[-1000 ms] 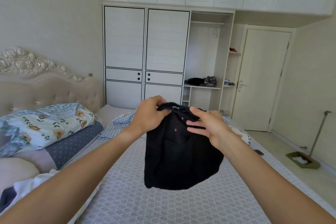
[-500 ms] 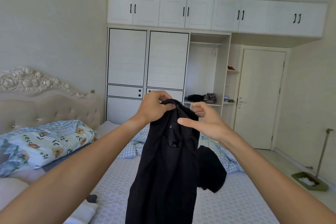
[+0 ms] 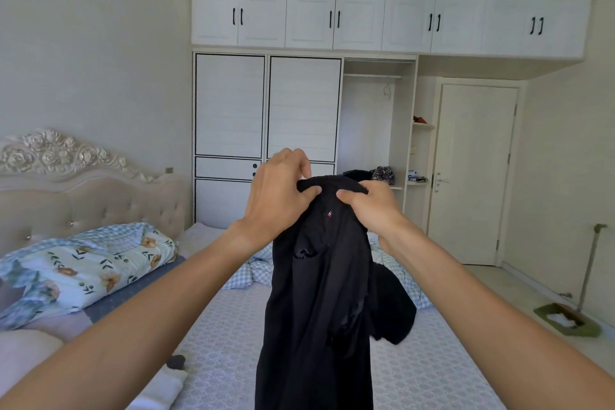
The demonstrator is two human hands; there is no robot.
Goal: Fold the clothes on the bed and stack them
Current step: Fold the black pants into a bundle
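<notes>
**Black garment held up over the bed, ready to be squared**

A pale bedroom: white wardrobe [image 3: 301, 110] along the far wall, a closed door [image 3: 472, 173] to the right of it, and the bed [image 3: 432, 373] with its patterned grey cover stretching out below me. A floral quilt [image 3: 83, 263] lies bunched near the padded headboard [image 3: 90, 196], and a blue checked cloth [image 3: 256, 273] sits crumpled at the far end of the mattress.

I have the black garment [image 3: 319, 309] raised in front of me, clear of the bed at its top and hanging long below. My left hand [image 3: 279, 190] pinches its upper edge between thumb and fingers; my right hand [image 3: 372, 206] grips the same edge just beside it, so both are clamped on fabric.

It looks soft and light, hanging limp with deep vertical folds, one loose part dangling to the right. I judge it will not hold any shape by itself. The better hold would be wider apart, near the shoulders, so it spreads flat before I lay it down to fold.
</notes>
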